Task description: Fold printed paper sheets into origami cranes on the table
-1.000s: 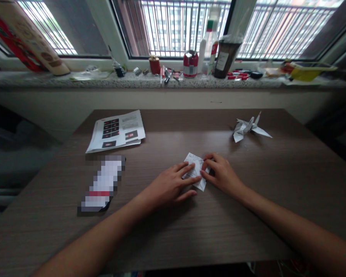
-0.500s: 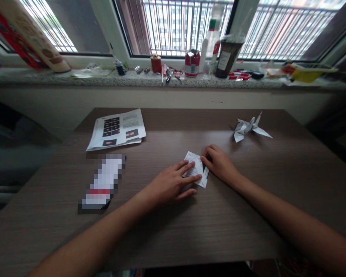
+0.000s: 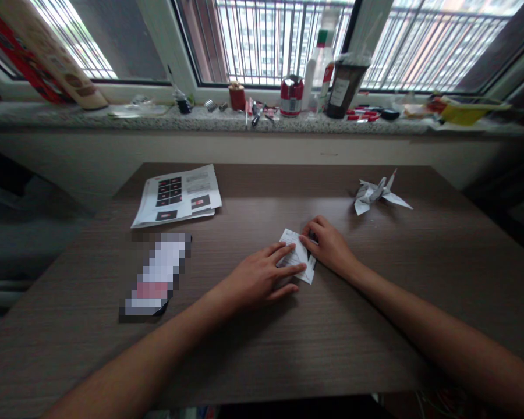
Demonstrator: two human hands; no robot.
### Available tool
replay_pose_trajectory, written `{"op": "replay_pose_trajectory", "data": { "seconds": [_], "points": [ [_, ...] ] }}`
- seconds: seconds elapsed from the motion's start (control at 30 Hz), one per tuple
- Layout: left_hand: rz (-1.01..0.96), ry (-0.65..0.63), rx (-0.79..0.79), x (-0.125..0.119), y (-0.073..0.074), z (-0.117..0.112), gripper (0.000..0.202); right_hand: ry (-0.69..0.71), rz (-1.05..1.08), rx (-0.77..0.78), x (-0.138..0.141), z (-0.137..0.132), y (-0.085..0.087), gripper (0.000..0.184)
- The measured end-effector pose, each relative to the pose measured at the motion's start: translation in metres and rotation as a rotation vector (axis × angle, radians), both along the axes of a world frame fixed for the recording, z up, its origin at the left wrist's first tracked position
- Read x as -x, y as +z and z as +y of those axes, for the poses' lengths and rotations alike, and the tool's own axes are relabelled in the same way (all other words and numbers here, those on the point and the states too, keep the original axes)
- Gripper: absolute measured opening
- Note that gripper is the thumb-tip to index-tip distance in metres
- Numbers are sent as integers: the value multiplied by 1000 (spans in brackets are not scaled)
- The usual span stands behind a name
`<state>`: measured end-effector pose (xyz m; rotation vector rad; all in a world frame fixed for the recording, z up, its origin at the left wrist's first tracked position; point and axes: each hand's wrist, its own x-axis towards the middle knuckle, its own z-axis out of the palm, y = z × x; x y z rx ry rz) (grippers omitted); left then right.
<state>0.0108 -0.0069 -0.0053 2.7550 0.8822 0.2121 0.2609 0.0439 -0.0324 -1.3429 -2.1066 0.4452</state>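
One folded white paper [image 3: 300, 254] lies on the table [image 3: 288, 355], centre of frame; left hand [image 3: 259, 276] rests on it, fingers spread, gripping nothing; right hand [image 3: 326, 242] curled, thumb and fingertips at the paper's upper-right edge, pinch or mere touch: cannot tell; paper crane [image 3: 371, 196] upper right, phone [image 3: 159, 270] at left

Folded paper [image 3: 299, 255] under left grip [image 3: 262, 273], right grip [image 3: 327, 241] at its edge
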Motion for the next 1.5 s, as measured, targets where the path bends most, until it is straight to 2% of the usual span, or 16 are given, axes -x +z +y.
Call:
{"op": "replay_pose_trajectory", "data": {
  "seconds": [0.47, 0.67, 0.93, 1.07, 1.33, 1.5],
  "points": [
    [-3, -2, -7, 0, -1, 1, 49, -10, 37, -39, -7, 7, 2, 11],
    [10, 0, -6, 0, -1, 1, 49, 95, 54, 21, -14, -2, 5, 6],
    [8, -1, 2, 1, 0, 2, 52, 150, 29, 54, -16, -7, 6, 4],
    [22, 26, 11, 0, -1, 3, 55, 213, 8, 66, -18, -14, 8, 5],
    [32, 34, 15, -1, 0, 3, 54, 248, -61, -1, -20, -34, 8, 6],
    [36, 36, 16, -1, 0, 3, 54, 283, -69, 9, -23, -46, 9, 8]
  ]
}}
